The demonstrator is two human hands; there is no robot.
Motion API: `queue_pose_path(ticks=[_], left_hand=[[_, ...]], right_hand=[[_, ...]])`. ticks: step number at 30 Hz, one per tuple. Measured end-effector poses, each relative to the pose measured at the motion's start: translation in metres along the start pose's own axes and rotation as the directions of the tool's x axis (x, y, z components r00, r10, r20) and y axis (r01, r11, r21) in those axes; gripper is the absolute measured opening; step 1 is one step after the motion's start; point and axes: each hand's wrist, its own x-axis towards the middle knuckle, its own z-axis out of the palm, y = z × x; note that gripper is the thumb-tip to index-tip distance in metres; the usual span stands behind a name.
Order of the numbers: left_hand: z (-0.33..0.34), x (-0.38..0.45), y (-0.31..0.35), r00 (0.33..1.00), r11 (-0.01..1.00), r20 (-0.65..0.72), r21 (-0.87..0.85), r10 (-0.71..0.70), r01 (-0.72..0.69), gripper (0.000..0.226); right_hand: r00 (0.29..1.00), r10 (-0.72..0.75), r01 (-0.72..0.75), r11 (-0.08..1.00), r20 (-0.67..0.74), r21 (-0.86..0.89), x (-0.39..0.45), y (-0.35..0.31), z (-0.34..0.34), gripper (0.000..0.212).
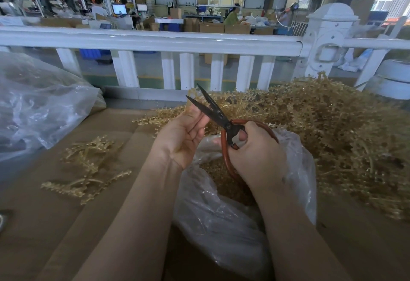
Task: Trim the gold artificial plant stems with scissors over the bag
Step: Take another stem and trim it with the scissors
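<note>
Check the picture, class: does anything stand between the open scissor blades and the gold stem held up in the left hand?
Nothing visible does. The scissors are open right beside the gold stem that the left hand pinches.

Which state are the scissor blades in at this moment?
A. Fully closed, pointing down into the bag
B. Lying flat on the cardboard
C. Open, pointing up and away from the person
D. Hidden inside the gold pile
C: the scissors show two dark blades spread apart, tips up toward the railing, with the right hand gripping the red handles and the left hand holding a gold stem beside them.
</note>
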Motion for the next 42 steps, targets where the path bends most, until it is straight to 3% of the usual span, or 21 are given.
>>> queue_pose_path(ticks=[28, 38, 42], left_hand=[[-0.0063, 0.0040, 0.0014, 0.996, 0.991, -0.024, 0.104, 0.089, -0.086, 0.010], [-0.0017, 0.0009, 0.0032, 0.998, 0.995, -0.001, 0.071, 0.070, -0.069, 0.017], [-0.0015, 0.0003, 0.0036, 0.998, 0.996, 0.002, 0.060, 0.065, -0.065, 0.018]], right_hand=[[0.996, 0.027, -0.026, 1.000, 0.080, -0.005, -0.0003, 0.0012, 0.0011, 0.047], [1.000, 0.004, -0.003, 1.000, -0.030, 0.018, -0.0004, 0.0018, 0.0013, 0.061], [0.997, -0.005, 0.003, 1.000, -0.072, -0.017, -0.0001, 0.0015, 0.0041, 0.054]])
